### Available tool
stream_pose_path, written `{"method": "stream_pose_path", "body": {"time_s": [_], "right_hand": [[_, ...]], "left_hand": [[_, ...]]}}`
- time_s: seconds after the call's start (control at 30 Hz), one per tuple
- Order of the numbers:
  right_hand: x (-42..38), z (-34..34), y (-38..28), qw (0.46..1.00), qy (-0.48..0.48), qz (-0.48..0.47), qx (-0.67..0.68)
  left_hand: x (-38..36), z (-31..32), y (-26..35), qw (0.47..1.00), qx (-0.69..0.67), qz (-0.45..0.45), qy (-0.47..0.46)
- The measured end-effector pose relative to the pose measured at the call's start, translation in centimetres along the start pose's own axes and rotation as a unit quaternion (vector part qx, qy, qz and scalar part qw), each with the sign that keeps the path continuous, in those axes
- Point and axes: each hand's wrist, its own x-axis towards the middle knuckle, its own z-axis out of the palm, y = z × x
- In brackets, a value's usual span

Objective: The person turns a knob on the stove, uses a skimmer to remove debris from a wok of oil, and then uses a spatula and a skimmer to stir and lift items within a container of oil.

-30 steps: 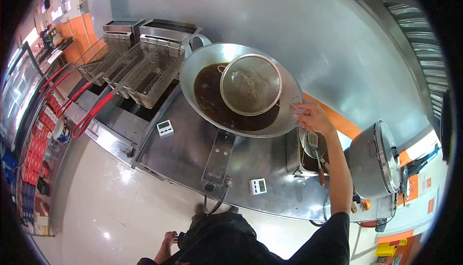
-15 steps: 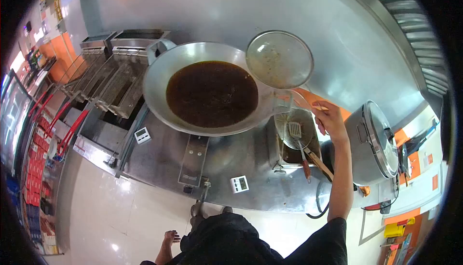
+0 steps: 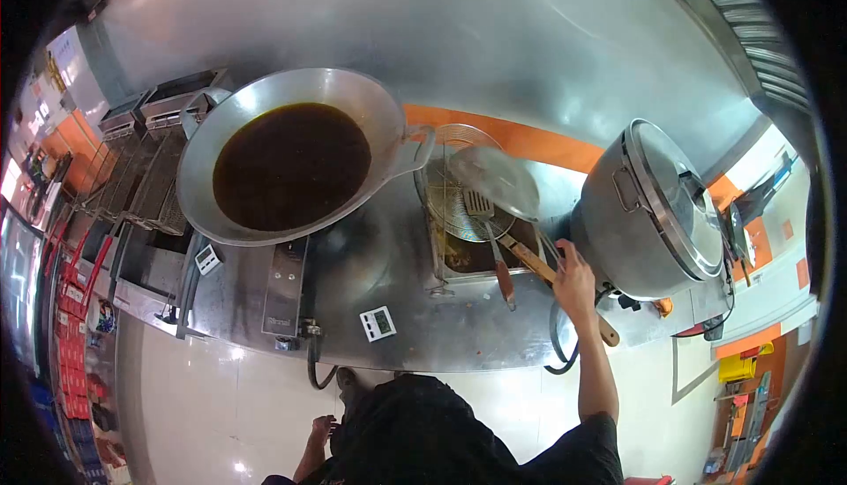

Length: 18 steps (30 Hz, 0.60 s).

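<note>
My right hand [image 3: 573, 284] grips the handle of a fine-mesh skimmer [image 3: 496, 181]. Its round mesh hovers over a rectangular metal pan [image 3: 438, 280] of dark oil. Under it lie a coarse wire skimmer with a wooden handle [image 3: 529, 260] and a slotted spatula [image 3: 479, 204], both across the pan. The wooden handle passes just beneath my right hand. My left hand [image 3: 324, 428] hangs low at my side, loosely open and touching nothing I can see. A large wok [image 3: 381, 105] stands left of the pan, with dark brown liquid [image 3: 291, 167] inside.
A tall lidded pot [image 3: 609, 220] stands to the right. Fryer baskets [image 3: 154, 176] sit at the far left. Two white timers, one of them [image 3: 378, 323] near the front edge, rest on the steel counter [image 3: 441, 335]. A hose hangs at the front.
My right hand has carried the skimmer from beside the wok's upper right rim rightward and down over the rectangular pan. The view has shifted right.
</note>
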Motion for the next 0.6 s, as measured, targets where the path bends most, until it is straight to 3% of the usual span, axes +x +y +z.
{"method": "stream_pose_path", "body": {"time_s": [0.03,0.13,0.2,0.27,0.33,0.37,0.4,0.47,0.57,0.6], "right_hand": [[-0.2,0.6,0.6,1.000,0.004,-0.009,-0.007],[-0.6,2.3,1.7,0.999,-0.001,-0.023,-0.023],[-1.3,3.6,0.2,0.993,-0.056,0.035,-0.100],[-2.2,5.7,0.8,0.989,-0.094,0.020,-0.109],[-2.9,6.8,0.6,0.998,-0.039,-0.029,-0.050],[-2.8,6.9,0.7,0.998,-0.039,-0.032,-0.046],[-2.7,7.0,0.7,0.999,-0.018,-0.045,-0.026],[-2.7,6.9,1.1,0.998,0.002,-0.056,-0.005],[-2.7,7.1,1.9,0.997,-0.066,-0.023,0.020],[-3.1,7.6,2.5,0.998,-0.051,-0.031,0.035]], "left_hand": [[-0.1,0.9,0.7,0.999,0.010,-0.043,0.032],[-2.3,3.1,2.1,0.997,0.030,-0.040,0.054],[-2.2,3.4,1.6,0.996,0.037,-0.048,0.060],[-2.1,3.3,0.3,0.995,0.042,-0.055,0.066],[-2.2,3.0,-1.3,0.967,0.246,0.057,0.022],[-1.1,2.1,-3.5,0.992,0.098,0.076,-0.001],[-0.6,2.1,-3.5,0.992,0.097,0.078,0.003],[-0.1,2.2,-3.7,0.942,0.323,0.093,0.013],[0.0,1.9,-4.4,0.773,0.626,0.102,0.028],[-0.2,1.5,-4.7,0.775,0.624,0.098,0.031]]}}
